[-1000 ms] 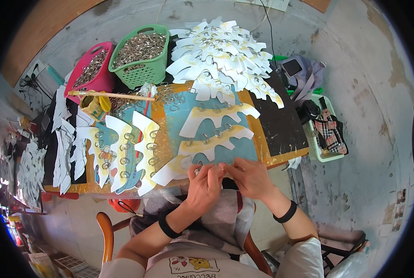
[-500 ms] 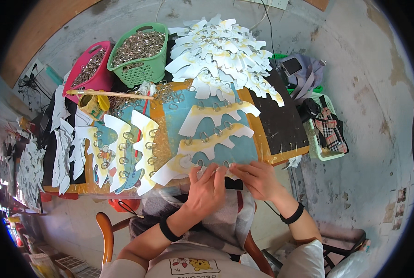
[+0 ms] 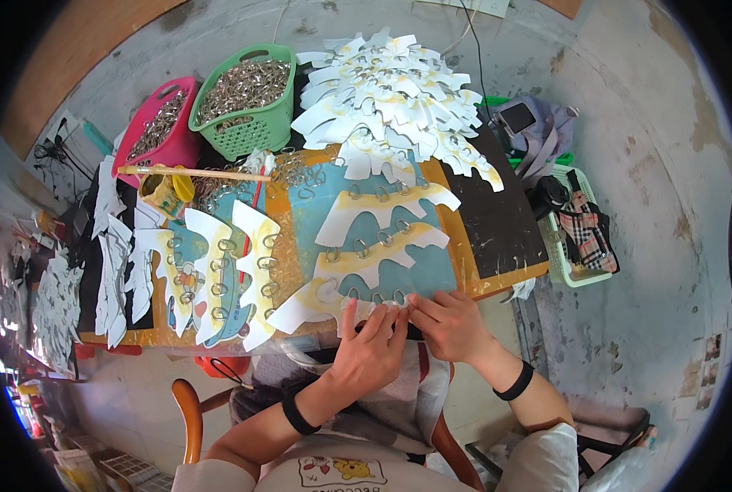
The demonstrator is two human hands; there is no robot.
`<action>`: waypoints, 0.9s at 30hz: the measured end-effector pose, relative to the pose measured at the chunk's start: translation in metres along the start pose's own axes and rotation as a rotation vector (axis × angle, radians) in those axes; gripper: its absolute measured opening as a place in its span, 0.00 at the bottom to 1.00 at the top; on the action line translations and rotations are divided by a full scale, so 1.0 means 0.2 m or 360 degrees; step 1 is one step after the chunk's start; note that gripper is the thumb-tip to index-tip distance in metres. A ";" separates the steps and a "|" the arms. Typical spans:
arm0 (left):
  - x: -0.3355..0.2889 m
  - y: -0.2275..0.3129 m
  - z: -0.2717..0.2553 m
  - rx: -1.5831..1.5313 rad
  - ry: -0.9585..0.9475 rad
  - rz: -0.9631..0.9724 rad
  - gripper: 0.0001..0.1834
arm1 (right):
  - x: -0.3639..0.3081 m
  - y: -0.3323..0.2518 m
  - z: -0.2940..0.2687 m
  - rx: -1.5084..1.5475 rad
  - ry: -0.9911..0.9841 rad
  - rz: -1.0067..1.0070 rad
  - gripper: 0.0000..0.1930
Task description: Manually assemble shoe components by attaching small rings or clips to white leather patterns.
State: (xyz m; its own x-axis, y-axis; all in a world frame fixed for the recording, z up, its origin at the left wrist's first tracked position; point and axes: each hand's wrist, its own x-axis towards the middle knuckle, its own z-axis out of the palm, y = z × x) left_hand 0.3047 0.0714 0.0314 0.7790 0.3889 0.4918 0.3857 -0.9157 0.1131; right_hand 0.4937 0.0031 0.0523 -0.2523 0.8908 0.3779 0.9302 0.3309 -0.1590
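At the table's front edge lies a white scalloped cut-out piece [image 3: 304, 305], yellow smears on it and several metal rings [image 3: 376, 298] along its far edge. My left hand [image 3: 371, 340] rests over its front part, fingertips pressed together on it and covering some of it. Close beside, my right hand [image 3: 452, 326] pinches the right end, which the fingers hide. Beyond my hands lie two similar ringed pieces, a nearer white piece [image 3: 366, 259] and a farther white piece [image 3: 341, 215]. Three more ringed pieces lie to the left, the closest being an upright white piece [image 3: 253, 246].
A large pile of white pieces [image 3: 386, 98] fills the back. A green basket [image 3: 247, 135] and a pink basket [image 3: 165, 152] hold metal rings, with loose rings [image 3: 300, 176] before them. A stick [image 3: 210, 174] lies across a glue-stained tin [image 3: 159, 197]. A pale green basket [image 3: 583, 277] stands right.
My left hand has shifted slightly right and toward me, its fingers lower on the piece. A middle ring now shows between the two others at the far edge. My right hand has barely moved.
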 end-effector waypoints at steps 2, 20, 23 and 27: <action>0.00 0.00 0.00 0.0007 -0.0030 0.0012 0.21 | -0.01 0.01 0.01 -0.0004 -0.0009 0.0033 0.14; 0.16 -0.16 -0.24 -0.1050 0.0159 -0.0491 0.18 | 0.06 -0.18 -0.10 0.1429 0.0333 0.1146 0.04; 0.18 -0.24 -0.23 -0.1153 -0.0043 -0.0151 0.10 | 0.08 -0.24 -0.18 0.1624 0.0360 0.1160 0.04; 0.21 -0.26 -0.31 -0.1623 -0.0272 -0.0099 0.03 | 0.12 -0.30 -0.27 0.1988 0.0424 0.1264 0.06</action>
State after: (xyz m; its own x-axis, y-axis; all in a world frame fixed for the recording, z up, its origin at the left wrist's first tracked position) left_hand 0.2857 0.1295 0.0997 0.8626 0.3746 0.3401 -0.1124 -0.5135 0.8507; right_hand 0.4469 -0.0114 0.1209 0.3766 0.9251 -0.0493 -0.0566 -0.0301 -0.9979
